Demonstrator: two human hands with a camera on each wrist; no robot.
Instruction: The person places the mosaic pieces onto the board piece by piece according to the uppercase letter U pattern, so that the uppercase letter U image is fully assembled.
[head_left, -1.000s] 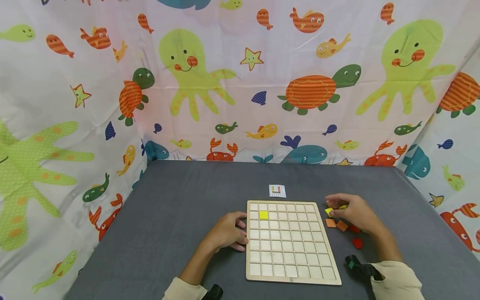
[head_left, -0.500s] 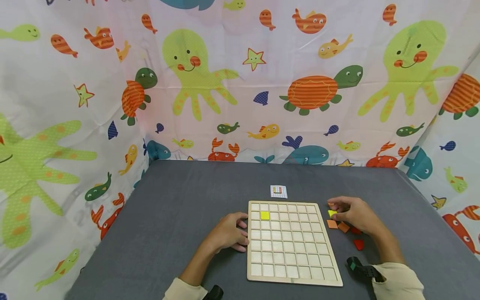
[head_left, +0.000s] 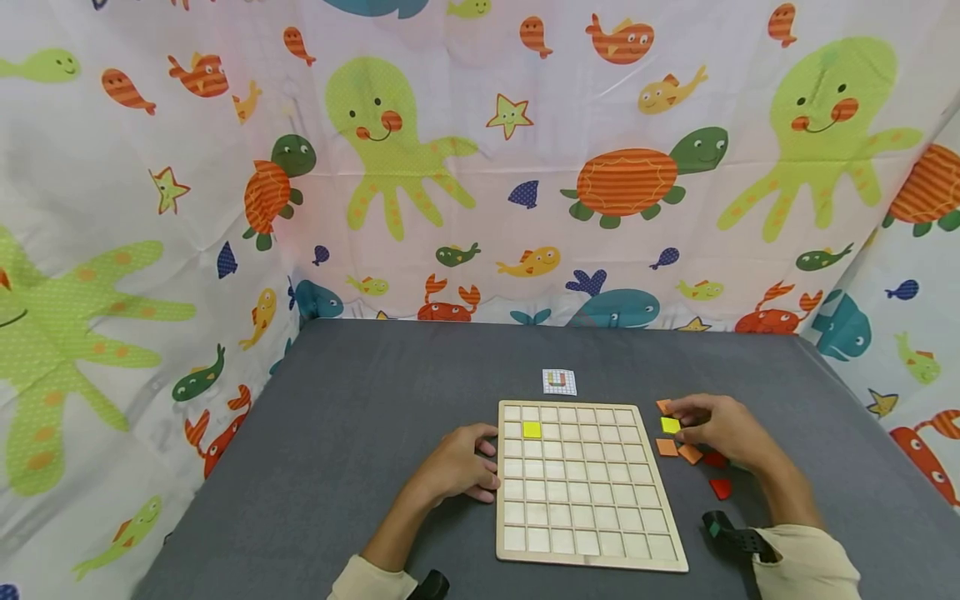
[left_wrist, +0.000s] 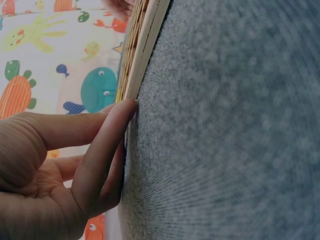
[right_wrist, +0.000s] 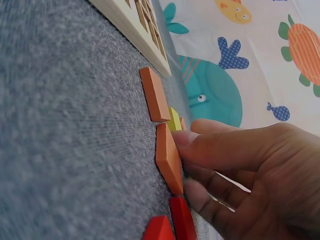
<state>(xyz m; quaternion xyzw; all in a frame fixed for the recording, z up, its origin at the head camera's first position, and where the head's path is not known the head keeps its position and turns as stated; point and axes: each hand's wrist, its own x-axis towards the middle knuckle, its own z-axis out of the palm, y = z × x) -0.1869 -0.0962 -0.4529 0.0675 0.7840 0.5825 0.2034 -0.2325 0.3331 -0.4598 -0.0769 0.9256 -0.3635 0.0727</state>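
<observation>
In the head view a wooden grid board lies on the table, one yellow tile in a cell near its top left. My left hand steadies the board's left side; in the left wrist view its fingertips touch the board's edge. Right of the board, my right hand pinches a loose yellow tile at its edge. The right wrist view shows that tile by the thumb tip, partly hidden behind an orange tile.
Around the right hand lie orange tiles and red tiles; another orange tile peeks out at the fingertips. A small pattern card sits behind the board. A curtain with sea animals surrounds the grey table.
My right hand has shifted slightly down and right, with a yellow tile at its fingertips; an orange tile now shows beside them. My left hand stays at the board.
</observation>
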